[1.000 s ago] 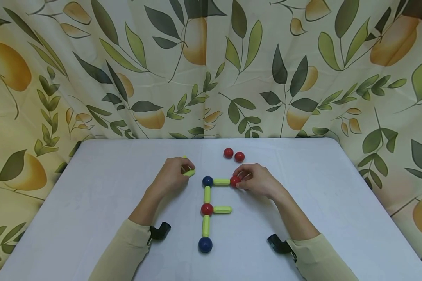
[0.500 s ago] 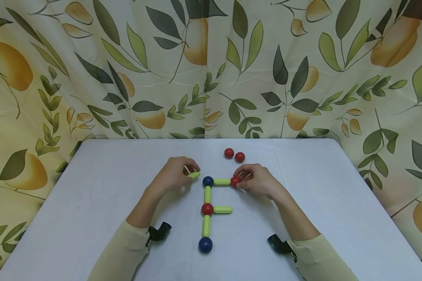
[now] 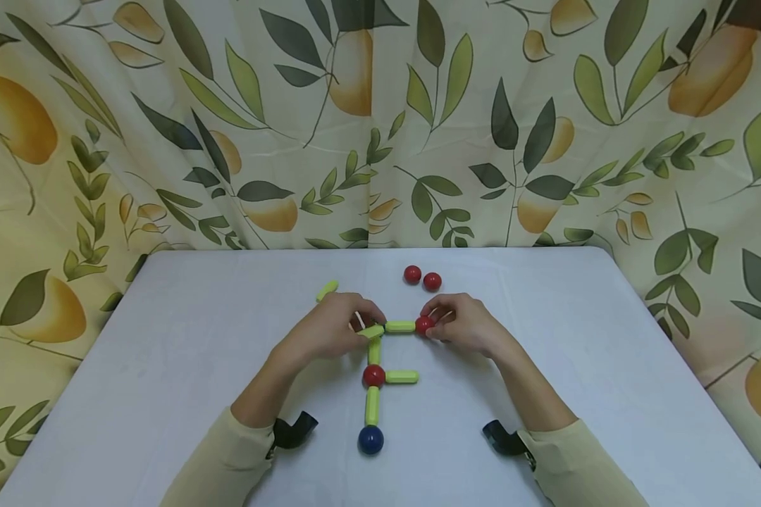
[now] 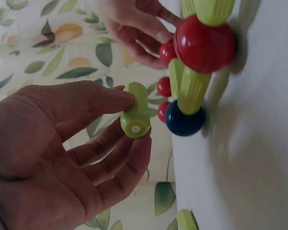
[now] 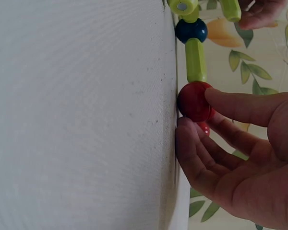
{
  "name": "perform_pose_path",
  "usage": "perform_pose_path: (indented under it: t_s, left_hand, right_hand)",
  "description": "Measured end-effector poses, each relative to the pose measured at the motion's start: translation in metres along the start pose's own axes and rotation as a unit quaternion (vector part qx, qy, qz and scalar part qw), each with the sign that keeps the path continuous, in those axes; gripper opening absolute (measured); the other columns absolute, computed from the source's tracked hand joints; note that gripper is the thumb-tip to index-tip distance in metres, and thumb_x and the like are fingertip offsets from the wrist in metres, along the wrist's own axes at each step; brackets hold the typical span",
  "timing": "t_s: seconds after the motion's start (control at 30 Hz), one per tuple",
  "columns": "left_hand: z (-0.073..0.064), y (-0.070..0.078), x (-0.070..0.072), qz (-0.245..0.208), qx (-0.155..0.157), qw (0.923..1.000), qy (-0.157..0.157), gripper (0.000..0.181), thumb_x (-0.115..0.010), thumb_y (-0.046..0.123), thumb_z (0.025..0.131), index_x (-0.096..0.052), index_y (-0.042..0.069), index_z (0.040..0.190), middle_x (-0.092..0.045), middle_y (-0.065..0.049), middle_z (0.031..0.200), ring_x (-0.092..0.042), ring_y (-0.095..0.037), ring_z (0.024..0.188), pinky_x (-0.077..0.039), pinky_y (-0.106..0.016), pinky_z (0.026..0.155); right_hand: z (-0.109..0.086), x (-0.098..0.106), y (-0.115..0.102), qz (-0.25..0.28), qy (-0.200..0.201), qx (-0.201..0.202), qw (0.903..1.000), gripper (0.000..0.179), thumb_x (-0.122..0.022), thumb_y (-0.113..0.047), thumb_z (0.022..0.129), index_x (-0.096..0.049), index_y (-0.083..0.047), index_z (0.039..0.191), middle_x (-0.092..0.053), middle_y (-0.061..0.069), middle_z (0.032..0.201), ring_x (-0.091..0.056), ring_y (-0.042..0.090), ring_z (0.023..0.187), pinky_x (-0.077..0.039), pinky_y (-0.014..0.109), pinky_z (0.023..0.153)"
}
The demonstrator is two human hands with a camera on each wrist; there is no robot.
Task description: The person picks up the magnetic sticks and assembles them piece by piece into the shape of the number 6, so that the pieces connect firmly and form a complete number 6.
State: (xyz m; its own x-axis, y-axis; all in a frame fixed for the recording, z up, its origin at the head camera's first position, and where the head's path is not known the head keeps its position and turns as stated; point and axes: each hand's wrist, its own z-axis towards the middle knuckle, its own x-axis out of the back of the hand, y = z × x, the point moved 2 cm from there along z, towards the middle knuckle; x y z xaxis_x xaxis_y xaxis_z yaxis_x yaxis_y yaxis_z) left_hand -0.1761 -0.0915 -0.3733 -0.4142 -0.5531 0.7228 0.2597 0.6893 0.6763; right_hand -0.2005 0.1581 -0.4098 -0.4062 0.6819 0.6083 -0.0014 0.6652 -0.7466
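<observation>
So the left hand (image 3: 335, 327) is pinching a green rod (image 3: 372, 331) in a narrow grip above the white counter (image 3: 545, 296), and from the head view that rod is getting in the way, mostly hiding the far blue ball (image 5: 192, 30). The right hand (image 3: 466, 325) is holding a red ball (image 3: 423, 325) in its grip, at the end of the top rod (image 3: 400, 327). Counting up, six green rods are showing: four joined up, the pinched one, and a loose rod (image 3: 327, 289) lying just past the left hand. Two blue balls, the near blue ball (image 3: 370, 440) included, and four red balls, including the middle red ball (image 3: 374, 375) and the back red pair (image 3: 412, 274), are showing too. A leafy curtain (image 3: 380, 141) is hanging behind.
</observation>
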Motion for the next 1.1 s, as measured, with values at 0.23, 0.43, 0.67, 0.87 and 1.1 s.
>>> perform_pose_path:
  t_s: [0.23, 0.43, 0.67, 0.87, 1.1]
  left_hand:
    - [-0.004, 0.014, -0.014, -0.007, -0.032, 0.9974, -0.063, 0.030, -0.080, 0.006, 0.088, -0.079, 0.015, 0.117, -0.067, 0.003, 0.098, -0.062, -0.016, 0.091, -0.055, -0.027, 0.076]
    - [-0.007, 0.024, -0.025, -0.022, -0.057, 0.9919, -0.111, 0.027, -0.077, 0.001, 0.088, -0.079, 0.014, 0.111, -0.068, 0.001, 0.099, -0.067, -0.013, 0.083, -0.057, -0.025, 0.069]
    - [-0.008, 0.033, -0.037, 0.006, -0.090, 0.9847, -0.149, 0.026, -0.080, 0.005, 0.088, -0.079, 0.020, 0.109, -0.067, 0.007, 0.093, -0.063, -0.011, 0.086, -0.054, -0.021, 0.075]
    - [-0.011, 0.037, -0.047, 0.000, -0.098, 0.9771, -0.189, 0.025, -0.081, 0.005, 0.088, -0.079, 0.020, 0.108, -0.065, 0.008, 0.091, -0.061, -0.009, 0.082, -0.052, -0.019, 0.072]
    - [-0.015, 0.040, -0.059, 0.005, -0.125, 0.9638, -0.236, 0.025, -0.081, 0.001, 0.085, -0.078, 0.017, 0.104, -0.064, 0.006, 0.087, -0.059, -0.007, 0.075, -0.050, -0.017, 0.069]
  right_hand:
    - [0.001, 0.001, 0.000, -0.002, -0.001, 0.005, 1.0000, 0.029, -0.078, -0.011, 0.089, -0.072, -0.008, 0.118, -0.071, 0.013, 0.107, -0.063, 0.025, 0.094, -0.056, 0.030, 0.076]
    - [0.001, 0.003, -0.001, -0.004, -0.001, 0.009, 0.9999, 0.029, -0.077, -0.011, 0.090, -0.072, -0.008, 0.118, -0.071, 0.013, 0.107, -0.064, 0.025, 0.094, -0.056, 0.030, 0.077]
    - [0.002, 0.004, -0.001, -0.004, -0.001, 0.010, 0.9999, 0.028, -0.076, -0.010, 0.091, -0.072, -0.008, 0.118, -0.071, 0.013, 0.107, -0.065, 0.025, 0.093, -0.056, 0.030, 0.077]
    - [0.003, 0.003, 0.000, -0.001, -0.004, 0.003, 1.0000, 0.028, -0.076, -0.010, 0.091, -0.072, -0.007, 0.119, -0.071, 0.013, 0.107, -0.065, 0.025, 0.093, -0.056, 0.029, 0.077]
    - [0.003, 0.003, 0.001, 0.000, -0.006, -0.003, 1.0000, 0.030, -0.077, -0.010, 0.090, -0.072, -0.009, 0.120, -0.071, 0.014, 0.110, -0.064, 0.027, 0.095, -0.055, 0.030, 0.077]
